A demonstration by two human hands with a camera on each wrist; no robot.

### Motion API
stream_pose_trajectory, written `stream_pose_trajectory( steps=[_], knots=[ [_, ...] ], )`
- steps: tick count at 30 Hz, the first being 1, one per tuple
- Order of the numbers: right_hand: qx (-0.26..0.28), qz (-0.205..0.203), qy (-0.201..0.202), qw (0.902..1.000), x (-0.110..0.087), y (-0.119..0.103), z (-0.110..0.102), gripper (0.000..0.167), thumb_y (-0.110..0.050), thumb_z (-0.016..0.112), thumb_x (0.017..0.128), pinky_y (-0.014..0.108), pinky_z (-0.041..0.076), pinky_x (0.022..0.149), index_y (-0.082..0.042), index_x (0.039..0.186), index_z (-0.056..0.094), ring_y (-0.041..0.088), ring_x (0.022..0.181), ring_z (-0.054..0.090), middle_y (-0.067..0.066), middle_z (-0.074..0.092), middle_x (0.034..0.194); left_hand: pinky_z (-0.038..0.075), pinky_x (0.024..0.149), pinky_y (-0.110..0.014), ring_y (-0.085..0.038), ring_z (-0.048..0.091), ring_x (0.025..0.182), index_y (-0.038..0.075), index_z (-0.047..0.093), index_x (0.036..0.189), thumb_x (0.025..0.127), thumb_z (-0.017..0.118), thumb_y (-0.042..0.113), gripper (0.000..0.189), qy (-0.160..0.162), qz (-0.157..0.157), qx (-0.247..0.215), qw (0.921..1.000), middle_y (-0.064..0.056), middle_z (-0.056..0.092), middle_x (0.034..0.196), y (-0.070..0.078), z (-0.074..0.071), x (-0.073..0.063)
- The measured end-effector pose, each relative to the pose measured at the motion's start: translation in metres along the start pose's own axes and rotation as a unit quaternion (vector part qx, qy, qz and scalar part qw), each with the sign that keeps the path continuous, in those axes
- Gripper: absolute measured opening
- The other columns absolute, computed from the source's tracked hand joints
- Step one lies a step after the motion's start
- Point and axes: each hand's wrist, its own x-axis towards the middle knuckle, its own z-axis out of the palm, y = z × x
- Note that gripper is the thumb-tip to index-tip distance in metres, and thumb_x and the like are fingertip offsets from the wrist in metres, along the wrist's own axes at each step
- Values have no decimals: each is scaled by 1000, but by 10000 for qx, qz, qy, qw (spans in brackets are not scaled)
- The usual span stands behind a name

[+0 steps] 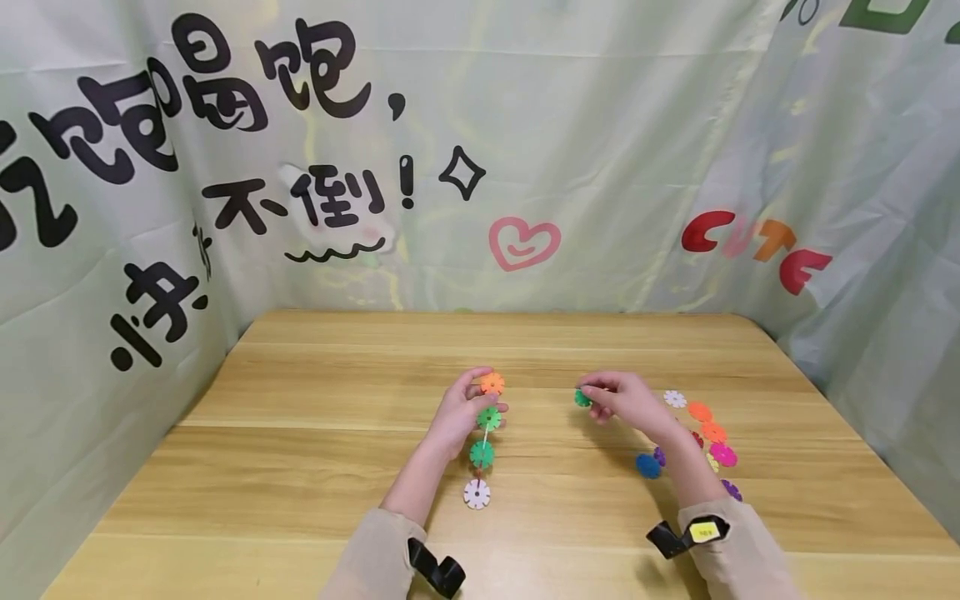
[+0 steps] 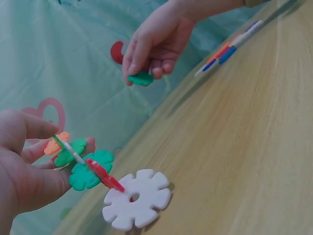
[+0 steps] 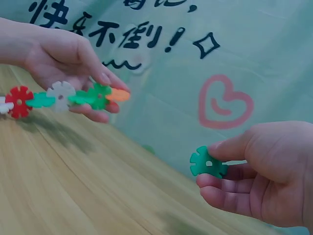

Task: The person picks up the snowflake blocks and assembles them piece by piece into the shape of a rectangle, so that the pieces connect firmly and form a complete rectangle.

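My left hand [image 1: 455, 417] grips the upper end of a chain of notched plastic snowflake discs held over the table. An orange disc [image 1: 492, 382] tops the chain at the fingertips, and green discs, a white one and a red disc [image 3: 19, 102] interlock along it. At its lower end is a white disc [image 2: 155, 196], the part nearest the table. Apart from it, to the right, my right hand [image 1: 628, 404] pinches a single green snowflake disc [image 3: 199, 162] between thumb and fingers. Its notched edge points toward the chain.
Loose snowflake discs lie on the wooden table [image 1: 300, 467] around my right forearm: a white one [image 1: 675, 399], orange ones [image 1: 714, 432], a pink one [image 1: 723, 454], a blue one [image 1: 648, 466] and others partly hidden by the arm. A printed curtain [image 1: 600, 167] hangs behind the table and along both sides.
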Motion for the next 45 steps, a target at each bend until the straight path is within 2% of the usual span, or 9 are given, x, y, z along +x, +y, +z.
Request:
stream_pose_trajectory(
  steps=[7, 10, 16, 21, 27, 31, 36, 41, 45],
  knots=[
    [322, -92, 58, 9994, 17, -7, 19, 34, -21, 54, 95, 38, 55, 65, 10, 109, 59, 39, 75, 60, 28, 60, 87, 55, 74, -41, -41, 60, 97, -1, 35, 136, 91, 52, 1, 48, 87, 55, -34, 9999, -28, 49, 113, -1, 0, 0],
    [532, -66, 160, 9984, 24, -12, 27, 32, -21, 55, 95, 41, 55, 66, 9, 104, 61, 34, 72, 61, 28, 60, 88, 55, 73, -40, -40, 60, 98, -2, 36, 136, 91, 52, 0, 47, 118, 77, -47, 9999, -28, 50, 112, -1, 0, 0],
    [977, 10, 272, 9948, 35, -19, 44, 29, -19, 56, 94, 35, 55, 65, 10, 100, 59, 22, 67, 61, 22, 61, 87, 55, 74, -41, -41, 58, 99, -3, 35, 136, 91, 51, 0, 48, 72, 74, -13, 9999, -31, 48, 117, -2, 0, 1],
    [1097, -26, 357, 9933, 40, -22, 58, 27, -17, 55, 94, 31, 54, 61, 10, 95, 58, 19, 63, 58, 18, 61, 81, 55, 73, -42, -40, 60, 97, -4, 35, 135, 90, 51, -1, 48, 119, 76, -37, 9999, -30, 49, 116, -1, 1, 0],
    [1178, -35, 733, 9903, 43, -27, 72, 25, -15, 55, 94, 24, 48, 55, 9, 95, 60, 15, 58, 52, 11, 57, 69, 55, 73, -44, -37, 61, 93, -5, 36, 134, 90, 51, -2, 46, 156, 97, -122, 9998, -26, 53, 110, 1, 2, -1],
    [1298, -31, 796, 9883, 45, -27, 80, 24, -12, 54, 94, 26, 52, 58, 11, 97, 59, 21, 64, 57, 14, 60, 76, 55, 73, -43, -37, 61, 93, -6, 37, 132, 90, 50, -4, 45, 198, 67, -135, 9997, -25, 54, 108, 10, 5, -7],
    [1372, -109, 688, 9881, 46, -25, 87, 23, -8, 52, 94, 31, 56, 64, 14, 99, 58, 22, 68, 62, 19, 62, 86, 55, 72, -38, -42, 59, 97, -7, 38, 131, 90, 49, -4, 43, 226, -5, -37, 9997, -32, 50, 115, 21, 9, -14],
    [1539, -60, 666, 9858, 47, -23, 90, 23, -8, 52, 94, 34, 56, 70, 14, 100, 56, 19, 71, 64, 23, 62, 91, 55, 70, -34, -43, 58, 99, -7, 38, 131, 90, 49, -3, 43, 226, -7, 69, 9997, -33, 49, 118, 21, 8, -14],
    [1674, -85, 626, 9839, 46, -22, 90, 23, -8, 53, 94, 35, 55, 72, 15, 101, 55, 21, 73, 65, 23, 62, 91, 55, 69, -33, -42, 59, 97, -6, 39, 131, 89, 50, -3, 44, 259, -26, 72, 9996, -30, 52, 117, 13, 5, -7]
  ],
)
